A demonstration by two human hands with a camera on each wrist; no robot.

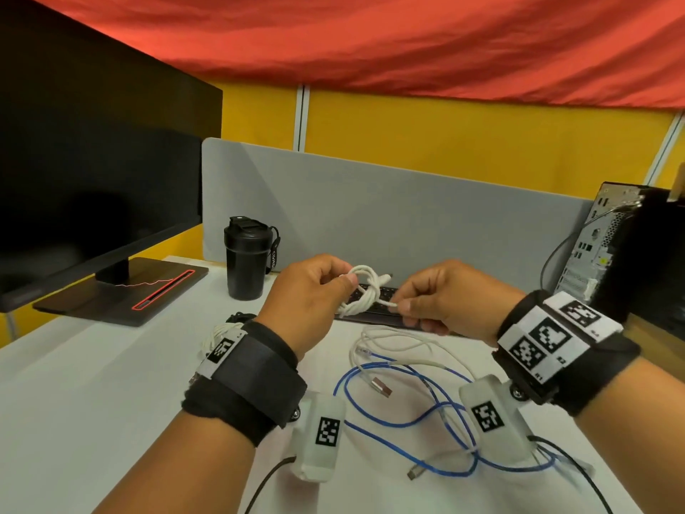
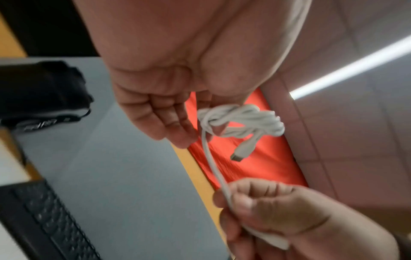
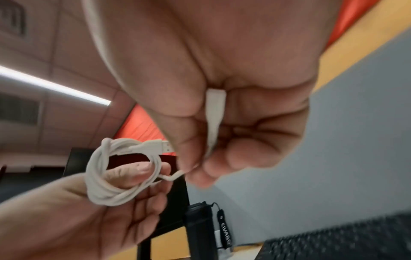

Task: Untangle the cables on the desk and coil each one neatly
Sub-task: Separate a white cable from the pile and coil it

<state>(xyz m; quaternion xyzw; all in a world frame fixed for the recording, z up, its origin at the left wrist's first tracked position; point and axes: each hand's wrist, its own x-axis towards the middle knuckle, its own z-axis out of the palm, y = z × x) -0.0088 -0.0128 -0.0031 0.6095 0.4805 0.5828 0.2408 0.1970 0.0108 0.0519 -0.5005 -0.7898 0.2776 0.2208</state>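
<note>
A white cable wound into a small coil [image 1: 361, 293] [image 2: 240, 121] [image 3: 124, 170] hangs above the desk. My left hand [image 1: 315, 294] [image 3: 115, 186] holds the coil, thumb through its loops. My right hand [image 1: 426, 302] [image 2: 266, 207] pinches the cable's loose end [image 3: 214, 116] and holds it taut to the right of the coil. One plug [image 2: 243, 149] dangles free from the coil. On the desk below lie a blue cable [image 1: 419, 413] and a loose white cable [image 1: 393, 343], crossing each other. Another white bundle [image 1: 215, 335] peeks out behind my left wrist.
A black tumbler [image 1: 246, 261] stands left of the hands. A black keyboard [image 1: 374, 313] lies just behind them. A monitor [image 1: 92, 172] on its stand fills the left; a computer tower [image 1: 626, 254] stands at the right. A grey divider [image 1: 407, 205] closes the back.
</note>
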